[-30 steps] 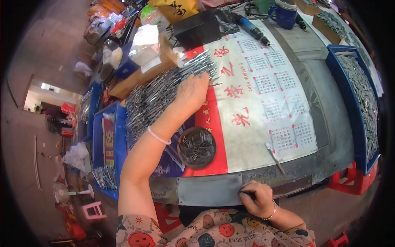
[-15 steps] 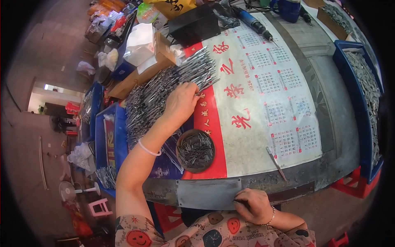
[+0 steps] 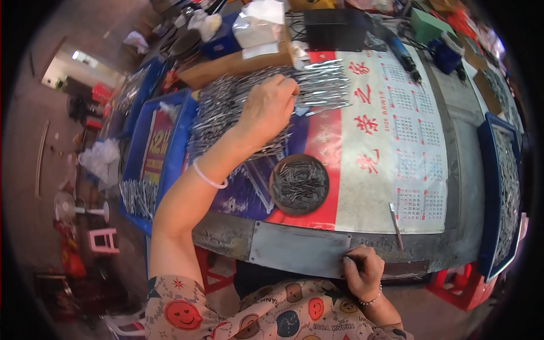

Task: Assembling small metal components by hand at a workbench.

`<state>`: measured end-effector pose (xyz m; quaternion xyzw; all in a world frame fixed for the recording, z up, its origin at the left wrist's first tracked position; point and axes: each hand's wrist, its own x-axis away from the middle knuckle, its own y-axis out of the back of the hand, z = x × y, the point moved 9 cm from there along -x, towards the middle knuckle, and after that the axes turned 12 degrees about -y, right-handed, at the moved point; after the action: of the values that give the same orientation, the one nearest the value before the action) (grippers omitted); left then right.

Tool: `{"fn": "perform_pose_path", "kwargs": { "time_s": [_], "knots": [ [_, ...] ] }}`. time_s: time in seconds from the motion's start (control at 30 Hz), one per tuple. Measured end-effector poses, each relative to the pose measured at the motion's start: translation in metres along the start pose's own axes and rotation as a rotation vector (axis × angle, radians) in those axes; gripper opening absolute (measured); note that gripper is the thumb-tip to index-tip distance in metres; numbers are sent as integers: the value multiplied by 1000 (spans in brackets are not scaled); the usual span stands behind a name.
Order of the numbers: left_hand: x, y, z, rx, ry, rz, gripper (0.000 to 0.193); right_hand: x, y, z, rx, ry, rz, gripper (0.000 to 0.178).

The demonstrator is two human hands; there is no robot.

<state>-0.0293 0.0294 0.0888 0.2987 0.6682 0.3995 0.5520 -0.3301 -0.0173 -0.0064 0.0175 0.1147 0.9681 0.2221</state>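
Observation:
My left hand (image 3: 268,106) reaches over a broad pile of slender, shiny metal pieces (image 3: 218,107) with pointed ends, laid roughly side by side. Its fingers are pinched together at the pile's right part; what is between them cannot be made out. Close to my body, my right hand (image 3: 364,272) rests curled at the table's front edge, beside a flat grey metal plate (image 3: 300,249). Its thumb and fingers are closed, and anything inside is hidden. Between the hands stands a round bowl (image 3: 299,186) of small dark metal pieces.
A calendar sheet (image 3: 391,141) covers much of the table, with a thin metal tool (image 3: 395,226) near its front edge. Blue bins (image 3: 160,161) stand left; another blue bin (image 3: 488,192) of metal parts stands right. Behind are a wooden box (image 3: 238,56), black box (image 3: 335,29), blue rotary tool (image 3: 403,55) and mug (image 3: 446,54).
The view has swung, so the table appears shifted and turned. My left hand stays over the metal pile, its fingers still pinched. My right hand remains curled at the front edge.

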Motion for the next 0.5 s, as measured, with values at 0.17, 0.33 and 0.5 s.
{"fn": "perform_pose_path", "kwargs": {
  "time_s": [0.17, 0.33, 0.5],
  "knots": [
    [46, 99, -44, 279, 108, -47, 10, 3, 2, -3, 45, -58, -55, 10],
    [98, 202, -132, 248, 143, -308, 10, 9, 4, -15, 0, -151, -102, 7],
    [154, 255, -151, 226, 213, -124, 13, 11, -10, 0, -4, -76, -173, 5]
  ]
}}
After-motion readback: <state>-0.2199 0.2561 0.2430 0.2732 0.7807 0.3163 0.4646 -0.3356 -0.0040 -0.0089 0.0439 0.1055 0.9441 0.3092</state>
